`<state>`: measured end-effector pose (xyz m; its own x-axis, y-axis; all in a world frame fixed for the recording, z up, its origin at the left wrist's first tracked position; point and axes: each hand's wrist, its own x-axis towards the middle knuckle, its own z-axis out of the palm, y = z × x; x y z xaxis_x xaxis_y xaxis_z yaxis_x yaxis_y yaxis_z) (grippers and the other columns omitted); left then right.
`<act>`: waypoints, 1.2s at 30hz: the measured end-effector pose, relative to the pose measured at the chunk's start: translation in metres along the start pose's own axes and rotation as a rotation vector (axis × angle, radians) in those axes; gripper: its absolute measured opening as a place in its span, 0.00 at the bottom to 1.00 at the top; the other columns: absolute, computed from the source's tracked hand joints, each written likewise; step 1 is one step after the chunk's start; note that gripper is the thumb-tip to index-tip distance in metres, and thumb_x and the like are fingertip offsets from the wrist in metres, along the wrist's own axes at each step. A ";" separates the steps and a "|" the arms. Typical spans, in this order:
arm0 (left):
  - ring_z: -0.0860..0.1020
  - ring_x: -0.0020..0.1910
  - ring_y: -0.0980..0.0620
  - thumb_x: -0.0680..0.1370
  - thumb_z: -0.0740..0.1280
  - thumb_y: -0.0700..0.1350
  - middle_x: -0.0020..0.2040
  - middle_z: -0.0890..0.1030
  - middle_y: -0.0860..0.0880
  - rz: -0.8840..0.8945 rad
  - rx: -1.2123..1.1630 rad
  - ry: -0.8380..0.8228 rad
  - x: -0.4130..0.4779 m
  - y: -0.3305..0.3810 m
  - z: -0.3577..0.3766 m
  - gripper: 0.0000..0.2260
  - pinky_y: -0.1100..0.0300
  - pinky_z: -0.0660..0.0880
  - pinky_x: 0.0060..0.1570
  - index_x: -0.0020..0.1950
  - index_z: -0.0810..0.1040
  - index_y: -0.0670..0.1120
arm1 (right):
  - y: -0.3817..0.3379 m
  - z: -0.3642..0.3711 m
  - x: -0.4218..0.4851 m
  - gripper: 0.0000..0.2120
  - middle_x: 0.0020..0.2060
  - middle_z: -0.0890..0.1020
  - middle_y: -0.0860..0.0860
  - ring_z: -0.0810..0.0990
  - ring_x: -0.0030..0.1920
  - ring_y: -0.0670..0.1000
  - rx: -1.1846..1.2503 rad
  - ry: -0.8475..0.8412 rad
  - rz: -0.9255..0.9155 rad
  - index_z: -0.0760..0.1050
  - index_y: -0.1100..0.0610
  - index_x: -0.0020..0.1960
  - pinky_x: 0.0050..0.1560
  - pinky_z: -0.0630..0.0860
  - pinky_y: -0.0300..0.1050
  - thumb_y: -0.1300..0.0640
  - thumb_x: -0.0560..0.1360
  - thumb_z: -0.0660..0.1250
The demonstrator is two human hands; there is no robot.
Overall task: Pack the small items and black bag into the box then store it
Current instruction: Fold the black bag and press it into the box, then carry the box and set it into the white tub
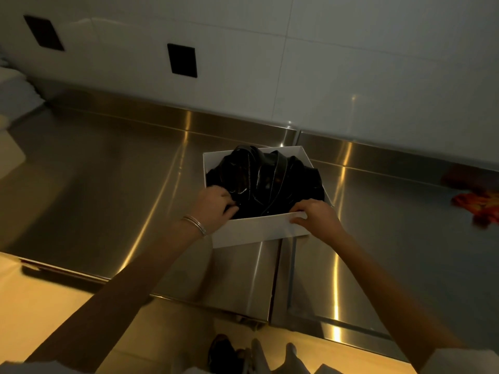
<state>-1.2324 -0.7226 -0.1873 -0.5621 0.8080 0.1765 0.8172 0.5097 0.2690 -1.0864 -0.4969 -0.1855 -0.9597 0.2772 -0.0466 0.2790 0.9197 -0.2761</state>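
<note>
A white open box (259,229) stands on the steel counter, close to the back wall. A shiny black bag (266,180) fills it, crumpled, its folds rising above the rim. My left hand (216,202), with bracelets on the wrist, reaches over the box's near left corner, fingers curled onto the bag. My right hand (314,214) grips the box's near wall at the right corner, thumb outside and fingers over the rim. No small items show; the bag hides the inside of the box.
The steel counter (113,184) stretches left and right, with a seam under the box. A red and orange crumpled thing (478,205) lies at the far right. Two black wall plates (182,60) sit on the white wall. Pale objects (13,98) stand at the far left.
</note>
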 end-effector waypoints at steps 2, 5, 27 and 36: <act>0.73 0.59 0.48 0.76 0.62 0.56 0.58 0.78 0.48 0.005 -0.072 -0.229 -0.004 0.024 0.006 0.18 0.52 0.71 0.57 0.61 0.76 0.48 | 0.003 0.003 0.000 0.13 0.54 0.81 0.51 0.77 0.56 0.53 -0.071 -0.020 0.020 0.77 0.51 0.57 0.52 0.73 0.49 0.50 0.74 0.66; 0.75 0.57 0.49 0.74 0.66 0.57 0.59 0.77 0.51 -0.035 -0.020 -0.337 -0.005 0.044 0.019 0.22 0.54 0.72 0.52 0.65 0.70 0.53 | 0.002 0.006 0.001 0.14 0.54 0.81 0.52 0.78 0.56 0.55 -0.159 -0.012 0.029 0.76 0.50 0.58 0.50 0.73 0.49 0.49 0.74 0.66; 0.76 0.33 0.47 0.53 0.75 0.36 0.35 0.78 0.48 -0.080 0.334 0.256 -0.030 0.042 0.005 0.21 0.58 0.68 0.32 0.43 0.76 0.46 | -0.035 -0.001 0.005 0.16 0.49 0.82 0.54 0.79 0.50 0.55 -0.217 0.260 -0.330 0.75 0.56 0.56 0.48 0.70 0.48 0.55 0.69 0.71; 0.76 0.35 0.47 0.54 0.76 0.36 0.36 0.78 0.48 -0.172 0.325 0.326 -0.057 0.023 -0.018 0.21 0.57 0.68 0.34 0.44 0.77 0.46 | -0.071 -0.001 0.017 0.18 0.48 0.83 0.55 0.80 0.49 0.56 -0.190 0.312 -0.465 0.77 0.57 0.55 0.47 0.71 0.49 0.54 0.67 0.74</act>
<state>-1.1840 -0.7627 -0.1742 -0.6608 0.5958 0.4564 0.6772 0.7355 0.0204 -1.1222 -0.5571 -0.1655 -0.9354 -0.1247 0.3308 -0.1397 0.9900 -0.0218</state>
